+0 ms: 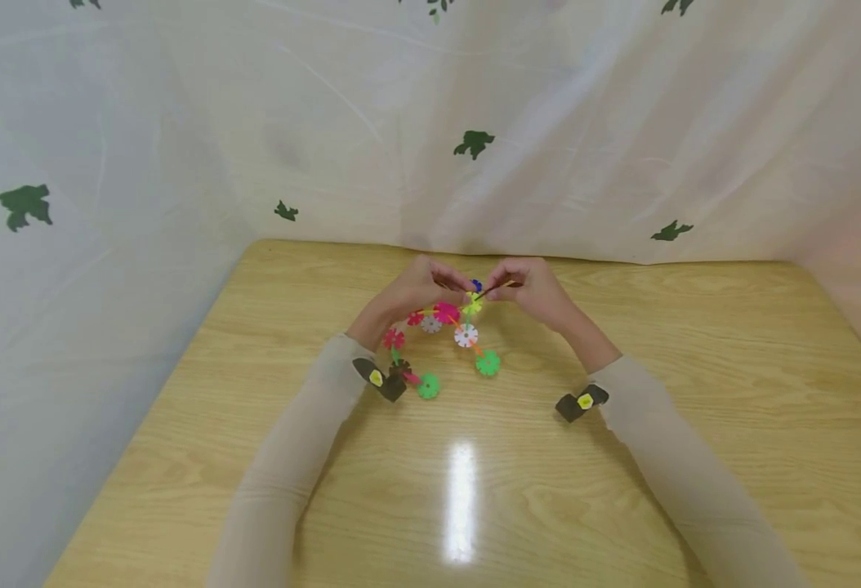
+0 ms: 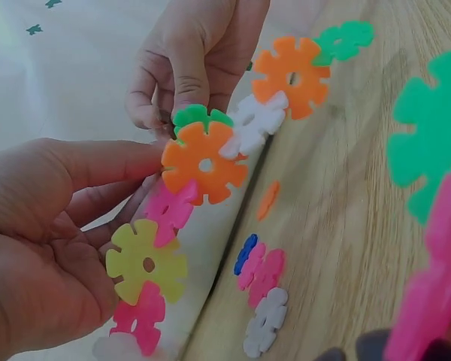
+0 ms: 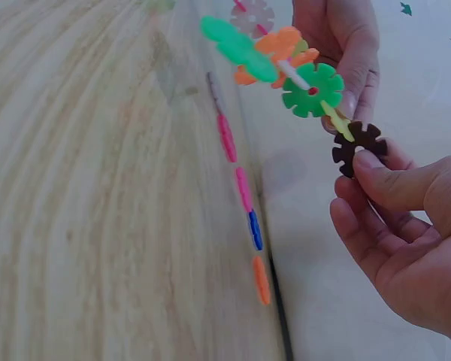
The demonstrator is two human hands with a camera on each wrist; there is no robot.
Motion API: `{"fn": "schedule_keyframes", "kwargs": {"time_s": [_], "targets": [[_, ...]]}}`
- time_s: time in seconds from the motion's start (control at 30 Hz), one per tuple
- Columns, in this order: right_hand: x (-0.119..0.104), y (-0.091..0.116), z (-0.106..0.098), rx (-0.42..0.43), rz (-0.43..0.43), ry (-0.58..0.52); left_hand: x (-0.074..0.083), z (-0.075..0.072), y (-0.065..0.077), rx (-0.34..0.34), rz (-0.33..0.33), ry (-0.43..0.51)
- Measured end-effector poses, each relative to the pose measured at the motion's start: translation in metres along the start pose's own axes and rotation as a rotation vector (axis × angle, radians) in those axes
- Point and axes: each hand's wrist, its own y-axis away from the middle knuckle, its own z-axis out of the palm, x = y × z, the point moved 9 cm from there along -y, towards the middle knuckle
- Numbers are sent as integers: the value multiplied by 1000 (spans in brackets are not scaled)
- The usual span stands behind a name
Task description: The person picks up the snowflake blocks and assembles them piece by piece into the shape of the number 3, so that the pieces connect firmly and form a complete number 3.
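Note:
A branching chain of notched, flower-shaped plastic discs, among them an orange disc (image 2: 184,167) and a yellow disc (image 2: 164,259), hangs between the two hands. My left hand (image 1: 414,287) pinches the chain near its top, beside the orange disc. Between thumb and fingers, my right hand (image 1: 537,292) pinches a dark brown disc (image 3: 347,154), which meets a thin yellow disc (image 3: 334,119) next to a green disc (image 3: 327,101). One branch runs down past a white disc (image 1: 460,338) to a green disc (image 1: 488,364); the other passes under the left wrist to another green disc (image 1: 428,386).
Loose discs lie in a row on the wooden table (image 1: 519,490) near its far edge: an orange disc (image 2: 268,200), a blue disc (image 2: 245,254), pink discs and a white disc (image 2: 264,323). Behind hangs a pale curtain (image 1: 357,163) with dark green shapes.

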Motion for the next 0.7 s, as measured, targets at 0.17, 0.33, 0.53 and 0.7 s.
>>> {"fn": "schedule_keyframes", "kwargs": {"time_s": [0.17, 0.33, 0.53, 0.7], "targets": [[0, 0, -5, -48, 19, 62, -5, 1, -1, -13, -27, 19], [5, -3, -19, -30, 58, 159, -9, 2, -2, -14, -43, 28], [13, -10, -25, -94, 51, 242, -15, 1, -4, -8, -54, 46], [26, -15, -20, -204, 87, 272, -21, 2, -5, -16, -76, 29]]}}
